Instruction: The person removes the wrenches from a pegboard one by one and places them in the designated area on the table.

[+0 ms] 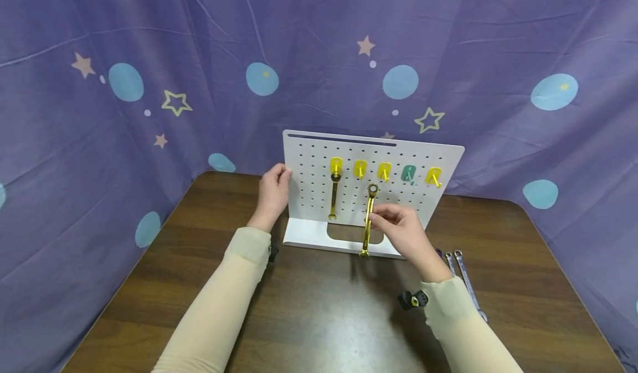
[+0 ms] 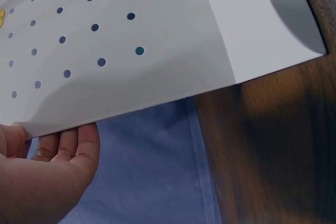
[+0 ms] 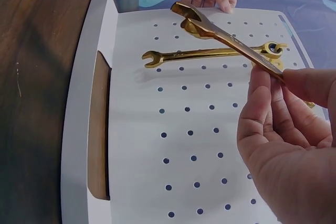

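Observation:
A white pegboard (image 1: 311,204) stands on the table, and my left hand (image 1: 273,191) grips its left edge, thumb in front and fingers behind, as the left wrist view shows. One gold combination wrench (image 1: 334,198) hangs by its ring end from the leftmost yellow hook (image 1: 336,164). My right hand (image 1: 402,233) pinches a second gold wrench (image 1: 368,226) by its shaft between thumb and fingers. This wrench is held in front of the board, ring end up and open end down, apart from the hooks.
More hooks run rightward along the board: a yellow hook (image 1: 360,169), another yellow hook (image 1: 384,171), a green hook (image 1: 408,174) and a last yellow hook (image 1: 434,177). Silver wrenches (image 1: 468,281) lie on the wooden table (image 1: 309,306) beside my right forearm. A purple curtain (image 1: 324,41) hangs behind.

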`<state>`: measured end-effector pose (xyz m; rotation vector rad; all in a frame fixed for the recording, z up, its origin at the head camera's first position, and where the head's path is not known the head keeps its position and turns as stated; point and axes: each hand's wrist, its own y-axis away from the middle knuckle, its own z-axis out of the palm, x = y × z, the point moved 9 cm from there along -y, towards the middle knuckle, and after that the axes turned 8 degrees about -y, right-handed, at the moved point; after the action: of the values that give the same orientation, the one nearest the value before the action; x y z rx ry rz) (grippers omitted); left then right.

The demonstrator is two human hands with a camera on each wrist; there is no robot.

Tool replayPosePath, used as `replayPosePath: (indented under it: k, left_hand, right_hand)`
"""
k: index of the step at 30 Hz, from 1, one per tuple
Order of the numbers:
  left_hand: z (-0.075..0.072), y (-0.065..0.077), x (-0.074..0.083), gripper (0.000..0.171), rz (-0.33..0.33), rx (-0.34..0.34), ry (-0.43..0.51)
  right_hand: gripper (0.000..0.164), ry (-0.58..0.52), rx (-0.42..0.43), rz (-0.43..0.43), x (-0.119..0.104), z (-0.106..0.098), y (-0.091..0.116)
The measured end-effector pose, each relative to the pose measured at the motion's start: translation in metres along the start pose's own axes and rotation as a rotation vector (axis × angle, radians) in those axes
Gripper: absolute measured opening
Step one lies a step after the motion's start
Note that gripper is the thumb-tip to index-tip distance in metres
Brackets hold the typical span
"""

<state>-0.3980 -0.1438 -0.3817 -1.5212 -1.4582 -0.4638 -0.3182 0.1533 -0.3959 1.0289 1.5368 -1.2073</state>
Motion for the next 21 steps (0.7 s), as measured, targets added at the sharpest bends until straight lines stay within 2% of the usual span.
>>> replayPosePath:
  k: [9, 21]
  left_hand:
    - [0.000, 0.000, 0.000, 0.021, 0.005, -0.008, -0.012]
    - [0.000, 0.000, 0.000, 0.022, -0.002, -0.010, -0.014]
  right_hand:
    - [0.023, 0.060, 0.012, 0.036, 0.007, -0.008, 0.006]
    - [0.019, 0.033, 0.014, 0.029, 0.010, -0.014, 0.010]
